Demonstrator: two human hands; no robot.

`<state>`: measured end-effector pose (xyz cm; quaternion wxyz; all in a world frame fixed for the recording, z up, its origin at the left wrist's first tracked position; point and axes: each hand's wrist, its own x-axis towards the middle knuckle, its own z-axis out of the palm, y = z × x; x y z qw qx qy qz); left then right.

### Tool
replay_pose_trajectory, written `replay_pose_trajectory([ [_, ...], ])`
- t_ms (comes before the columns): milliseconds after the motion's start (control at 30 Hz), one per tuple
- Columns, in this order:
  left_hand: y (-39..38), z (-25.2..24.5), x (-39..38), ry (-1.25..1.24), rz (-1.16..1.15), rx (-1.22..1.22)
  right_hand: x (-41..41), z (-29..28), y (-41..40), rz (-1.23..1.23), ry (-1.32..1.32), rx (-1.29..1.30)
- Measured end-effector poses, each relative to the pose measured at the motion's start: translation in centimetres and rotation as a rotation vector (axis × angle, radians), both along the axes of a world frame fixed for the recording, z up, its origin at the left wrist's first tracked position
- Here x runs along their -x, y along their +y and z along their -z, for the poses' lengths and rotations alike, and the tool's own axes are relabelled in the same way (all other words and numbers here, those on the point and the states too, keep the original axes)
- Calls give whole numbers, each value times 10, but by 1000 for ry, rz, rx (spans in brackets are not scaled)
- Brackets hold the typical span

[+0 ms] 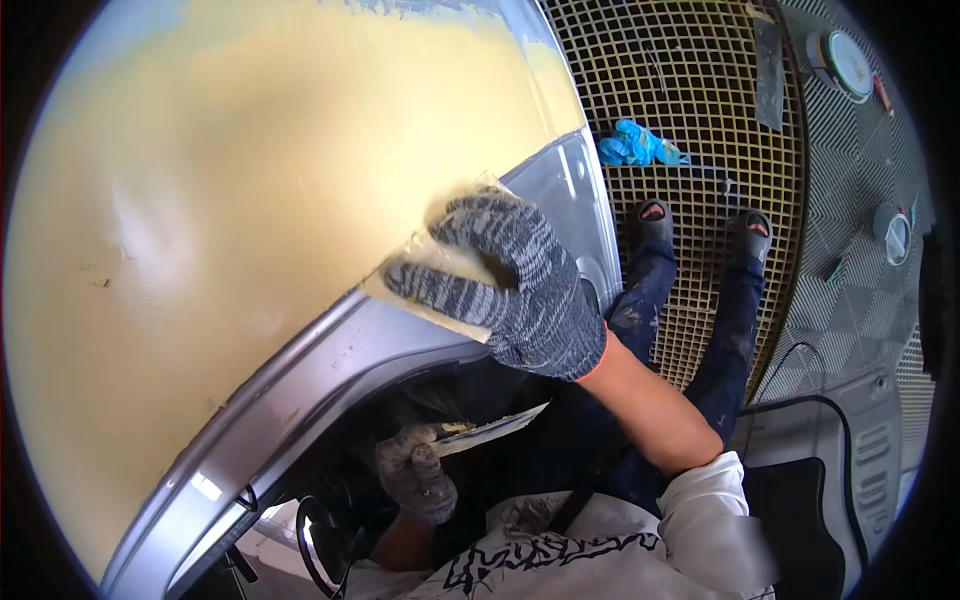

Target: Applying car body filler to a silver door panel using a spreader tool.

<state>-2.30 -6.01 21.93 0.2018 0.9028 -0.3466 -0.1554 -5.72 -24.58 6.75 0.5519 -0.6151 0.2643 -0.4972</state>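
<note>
Yellow body filler [247, 187] covers most of the car roof panel before me, reaching the grey metal roof edge [330, 337]. My right hand [517, 285], in a grey knitted glove, grips a thin flat spreader [442, 319] coated with filler. The spreader lies against the filler near the panel's edge, above the door opening; its far corner is blurred. Lower down, my left hand [416, 476], in a dirty knitted glove, holds a flat scraper blade [495, 429] over the dark door opening. Lumps of yellow filler sit near the blade's held end.
A blue disposable glove [634, 144] lies on the floor grating [690, 97] beside my feet. An open car door [870, 450] stands at lower right. A lidded can [844, 64] and a small tub [892, 234] stand on the patterned floor. The steering wheel [306, 544] shows inside the car.
</note>
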Motion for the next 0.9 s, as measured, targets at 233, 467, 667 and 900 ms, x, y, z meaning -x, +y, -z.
replay_pose_trajectory([
  [233, 16, -9, 0, -153, -69, -1, 62, 12, -31, -212, 54, -111],
  [467, 17, -5, -2, -9, -45, -40, 2, 61, -148, -110, -25, 261],
  [667, 24, 1, -4, 54, -28, 0, -51, 60, -199, -266, -133, 184],
  [900, 38, 10, -11, 51, -61, -11, -50, 60, -123, 109, 2, 472],
])
